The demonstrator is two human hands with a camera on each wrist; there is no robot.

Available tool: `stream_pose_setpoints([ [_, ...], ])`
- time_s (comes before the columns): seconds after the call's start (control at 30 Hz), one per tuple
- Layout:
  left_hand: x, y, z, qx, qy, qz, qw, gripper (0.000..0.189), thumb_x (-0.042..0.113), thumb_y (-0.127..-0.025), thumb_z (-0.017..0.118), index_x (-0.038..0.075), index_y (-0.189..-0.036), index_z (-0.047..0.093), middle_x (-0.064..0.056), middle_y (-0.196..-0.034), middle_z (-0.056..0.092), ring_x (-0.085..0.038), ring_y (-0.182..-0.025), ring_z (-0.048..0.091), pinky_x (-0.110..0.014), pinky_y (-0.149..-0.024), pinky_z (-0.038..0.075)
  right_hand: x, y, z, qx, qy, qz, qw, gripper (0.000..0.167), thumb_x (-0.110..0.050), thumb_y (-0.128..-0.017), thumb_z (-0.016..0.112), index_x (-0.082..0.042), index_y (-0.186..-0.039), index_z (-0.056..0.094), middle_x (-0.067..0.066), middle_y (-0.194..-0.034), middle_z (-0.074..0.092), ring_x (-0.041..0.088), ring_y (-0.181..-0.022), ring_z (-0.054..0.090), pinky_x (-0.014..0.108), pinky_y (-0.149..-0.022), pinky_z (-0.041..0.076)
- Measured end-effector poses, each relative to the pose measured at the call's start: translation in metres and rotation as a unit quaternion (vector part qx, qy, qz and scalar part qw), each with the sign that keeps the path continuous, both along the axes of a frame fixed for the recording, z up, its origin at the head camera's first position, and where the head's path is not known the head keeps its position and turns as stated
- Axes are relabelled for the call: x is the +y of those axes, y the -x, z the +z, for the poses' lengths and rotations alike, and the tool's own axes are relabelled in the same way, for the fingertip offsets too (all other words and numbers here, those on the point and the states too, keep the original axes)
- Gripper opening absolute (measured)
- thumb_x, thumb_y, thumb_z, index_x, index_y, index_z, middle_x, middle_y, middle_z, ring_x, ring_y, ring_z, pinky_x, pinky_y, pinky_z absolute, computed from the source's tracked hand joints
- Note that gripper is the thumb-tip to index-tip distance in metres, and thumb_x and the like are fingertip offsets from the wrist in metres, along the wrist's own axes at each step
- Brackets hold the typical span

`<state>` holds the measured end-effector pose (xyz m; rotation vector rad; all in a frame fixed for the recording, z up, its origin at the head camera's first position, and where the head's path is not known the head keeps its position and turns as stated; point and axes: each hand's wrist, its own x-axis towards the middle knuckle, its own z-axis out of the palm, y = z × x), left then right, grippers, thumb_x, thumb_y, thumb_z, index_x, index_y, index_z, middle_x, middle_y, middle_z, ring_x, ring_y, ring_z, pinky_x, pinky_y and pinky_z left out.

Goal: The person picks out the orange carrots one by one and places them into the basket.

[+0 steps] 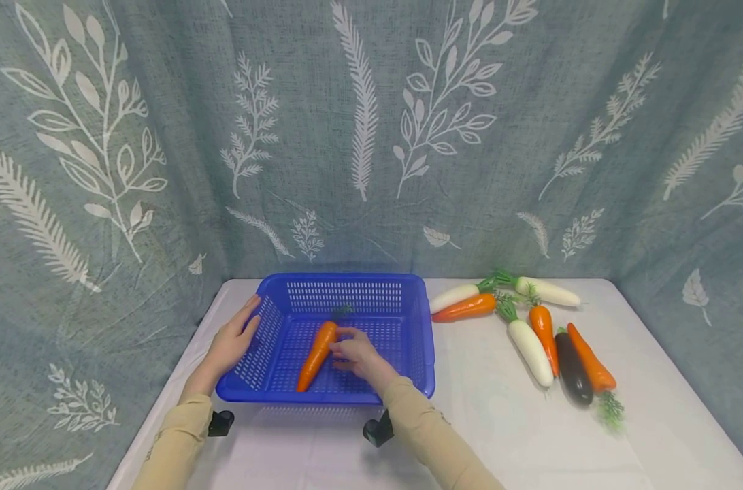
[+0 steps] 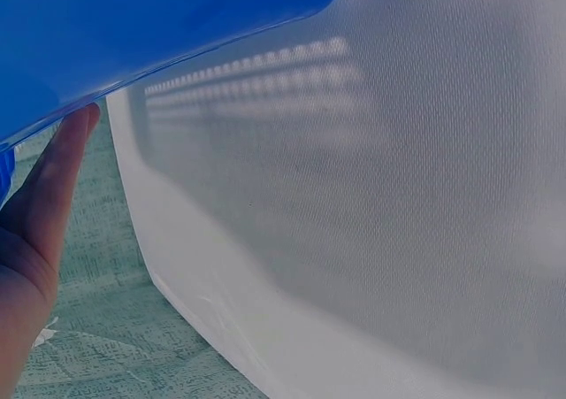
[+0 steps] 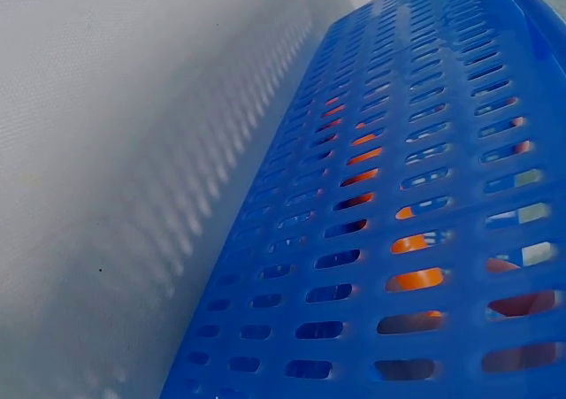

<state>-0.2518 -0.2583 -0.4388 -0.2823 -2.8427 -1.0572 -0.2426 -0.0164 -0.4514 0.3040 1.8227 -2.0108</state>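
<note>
One carrot (image 1: pixel 317 356) lies aslant in the basket (image 1: pixel 273 395), its leafy end toward the basket's far edge, its tip by the near edge. The right hand (image 1: pixel 360 354) is at the carrot's right side, fingers loosely parted; whether they touch it I cannot tell. The left hand (image 1: pixel 229 344) rests at the basket's left rim, fingers nearly straight. Toward the far right corner of the table (image 1: pixel 482 422) lie three radishes (image 1: pixel 531 352), three more carrots (image 1: pixel 590 359) and an eggplant (image 1: pixel 572 369).

Room opens from above left of the carrot (image 1: pixel 316 358); the basket walls (image 1: pixel 429 340) block sideways entry.
</note>
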Motion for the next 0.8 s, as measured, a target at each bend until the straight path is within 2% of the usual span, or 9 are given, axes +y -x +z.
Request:
stream_pose_setpoints([
  [0.13,-0.001,0.001,-0.001,-0.004,0.002,0.002,1.0,0.05,0.022,-0.103,0.035,-0.002,-0.147,0.029,-0.022,-0.154,0.024,-0.046,-0.139,0.024,-0.059,-0.113,0.021,0.002,-0.008,0.013,-0.001,0.006,0.004,1.0,0.047,0.006,-0.09,0.052,0.009,-0.136,0.041,0.031,-0.127,0.051,0.045,-0.118,0.051,0.052,-0.101,0.046],
  [0.47,-0.002,0.002,-0.003,-0.009,0.006,0.004,0.9999,0.05,0.023,-0.103,0.034,-0.001,-0.147,0.028,-0.021,-0.155,0.023,-0.045,-0.14,0.023,-0.058,-0.114,0.021,0.001,-0.004,0.002,0.016,0.005,-0.002,0.9999,0.048,0.004,-0.087,0.056,0.006,-0.134,0.045,0.027,-0.121,0.054,0.039,-0.107,0.057,0.05,-0.094,0.051],
  [0.8,0.0,0.0,0.001,0.002,0.008,-0.003,1.0,0.049,0.018,-0.103,0.035,-0.004,-0.146,0.029,-0.023,-0.154,0.024,-0.044,-0.14,0.024,-0.056,-0.114,0.021,0.004,-0.007,0.005,0.023,0.016,0.004,0.9996,0.05,-0.002,-0.088,0.057,0.005,-0.136,0.043,0.028,-0.125,0.052,0.043,-0.115,0.053,0.052,-0.097,0.048],
])
